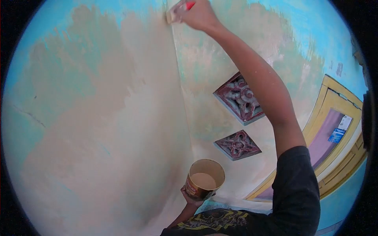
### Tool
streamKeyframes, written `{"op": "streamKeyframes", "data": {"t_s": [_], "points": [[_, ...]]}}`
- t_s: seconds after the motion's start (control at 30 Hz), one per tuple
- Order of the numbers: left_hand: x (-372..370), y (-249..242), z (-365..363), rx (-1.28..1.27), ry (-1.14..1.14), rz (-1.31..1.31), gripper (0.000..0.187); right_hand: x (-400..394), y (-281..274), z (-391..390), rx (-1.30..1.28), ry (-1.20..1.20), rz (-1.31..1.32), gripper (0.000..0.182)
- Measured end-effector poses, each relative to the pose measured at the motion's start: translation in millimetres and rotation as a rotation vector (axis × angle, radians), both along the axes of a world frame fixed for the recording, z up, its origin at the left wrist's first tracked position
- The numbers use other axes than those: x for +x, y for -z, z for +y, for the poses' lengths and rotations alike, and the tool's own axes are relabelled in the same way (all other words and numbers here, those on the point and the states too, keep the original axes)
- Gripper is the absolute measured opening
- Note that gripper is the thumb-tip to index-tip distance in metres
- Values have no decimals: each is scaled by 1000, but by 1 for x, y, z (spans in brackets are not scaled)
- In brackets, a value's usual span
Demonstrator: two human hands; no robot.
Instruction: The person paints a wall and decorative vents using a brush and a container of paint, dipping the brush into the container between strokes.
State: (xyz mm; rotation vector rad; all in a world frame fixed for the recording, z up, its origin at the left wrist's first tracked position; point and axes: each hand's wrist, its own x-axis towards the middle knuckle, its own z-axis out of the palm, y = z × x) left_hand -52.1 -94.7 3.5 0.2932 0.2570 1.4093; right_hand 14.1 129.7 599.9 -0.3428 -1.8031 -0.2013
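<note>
My right hand (pixel 199 15) is raised high at the wall corner, closed around a paintbrush (pixel 188 6) with a red handle. The pale bristles (pixel 171 17) press against the wall beside the corner line; hand and brush are slightly blurred. Low in front of my body, my left hand (pixel 193 200) grips a bucket (pixel 199 192) from below. Beige paint (pixel 203 181) shows inside it. Around the brush, the wall (pixel 145 51) carries a beige coat over turquoise, with bright blue along the top.
Two dark red carved vent blocks (pixel 237 145) are set in the right wall, the upper one partly behind my forearm. Farther right is a yellow-framed window (pixel 321 98) with a blue label (pixel 337 135) on its pane. A crack (pixel 34 118) runs in the left wall.
</note>
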Motion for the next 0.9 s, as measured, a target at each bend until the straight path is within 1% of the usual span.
{"op": "streamKeyframes", "data": {"t_s": [0.07,0.13,0.17,0.27,0.33,0.37,0.4,0.43,0.5,0.57,0.6,0.7,0.73,0.77,0.8,0.83,0.87,0.9], "points": [[4,7,2,-6,10,-45,107,9,-8,-9,-42,-85,186,21],[0,25,7,10,32,-130,108,-2,-5,3,-36,10,-7,21],[1,25,8,18,32,-139,108,-5,-3,3,-32,54,-99,21],[3,19,10,-2,8,-63,108,2,-7,3,86,-206,217,21],[7,10,9,-24,-21,0,108,-12,1,35,202,-100,29,21],[9,6,9,-41,-38,31,107,-15,5,23,255,-46,-63,20],[11,5,7,-52,-45,51,107,-9,11,12,-37,83,-229,19],[12,3,7,-71,-60,73,107,-3,20,3,-21,33,-178,19],[12,10,12,-3,-17,5,105,7,33,-3,15,-68,-78,20],[13,19,13,17,-10,-25,104,5,46,20,289,-50,57,18],[13,18,13,-1,-21,-17,103,1,64,33,406,-40,127,17],[12,15,11,-20,-16,-41,103,-11,155,41,128,42,-186,20],[13,14,13,-4,-9,-58,103,-8,181,33,17,-14,-261,23],[15,12,13,16,-27,-21,105,0,203,26,-81,-68,-338,26],[17,8,11,36,-42,20,108,8,221,27,-100,-80,-359,24],[21,-2,7,67,-82,159,110,20,232,27,-120,-88,-377,23],[24,-12,4,92,-124,299,112,34,239,22,-196,-124,-289,22],[30,-25,-4,132,-203,532,113,45,246,15,-265,-163,-205,20]]}}
